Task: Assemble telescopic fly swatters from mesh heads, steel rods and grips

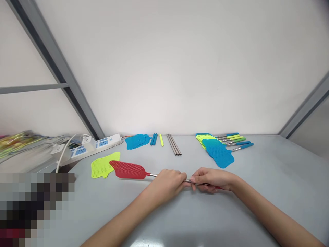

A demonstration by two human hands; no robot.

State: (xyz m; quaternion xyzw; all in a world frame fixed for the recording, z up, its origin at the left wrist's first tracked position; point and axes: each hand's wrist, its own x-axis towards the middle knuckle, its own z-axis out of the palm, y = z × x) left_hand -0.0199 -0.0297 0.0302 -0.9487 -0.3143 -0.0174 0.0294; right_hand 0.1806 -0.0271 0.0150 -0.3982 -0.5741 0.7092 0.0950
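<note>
Both hands hold one red fly swatter (130, 170) with a metal rod, above the front part of the table. My left hand (168, 183) is wrapped round the rod near the red head. My right hand (212, 179) pinches the rod farther right, and a bit of red handle shows behind its palm. A yellow-green swatter head (101, 166) lies on the table just left of the red one. Behind my hands, three metal rods (174, 144) lie side by side.
Blue swatter heads (137, 141), blue handles (154, 139) and a yellow handle (161, 140) lie along the wall. Several whole swatters are piled at right, a blue one (219, 152) on top. A power strip (108, 142) with plugs and a white cable borders the left.
</note>
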